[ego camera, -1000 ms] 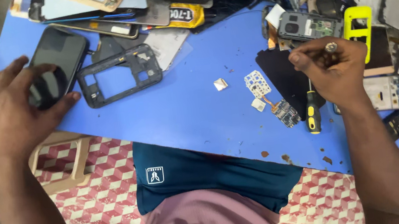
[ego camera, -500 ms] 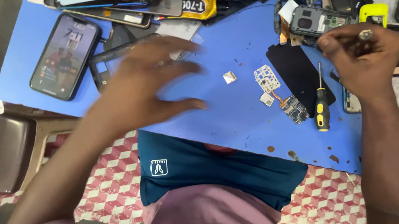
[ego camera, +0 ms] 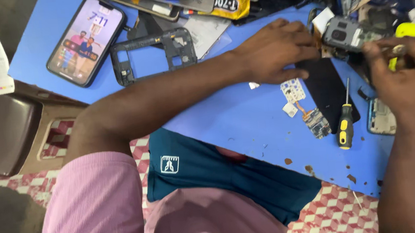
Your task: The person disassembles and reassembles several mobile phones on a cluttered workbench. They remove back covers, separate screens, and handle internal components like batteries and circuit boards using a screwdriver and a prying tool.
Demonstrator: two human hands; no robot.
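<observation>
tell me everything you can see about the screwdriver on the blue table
The screwdriver is small, with a thin metal shaft and a black handle bearing yellow patches. It lies flat on the blue table, tip pointing away from the person, shaft resting along the edge of a flat black panel. Neither hand touches it; the right hand is nearest.

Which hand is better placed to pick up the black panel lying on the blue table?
Probably the left hand: its fingers already rest on the black panel. The right hand is pinching a small metal part, so it looks occupied.
</observation>
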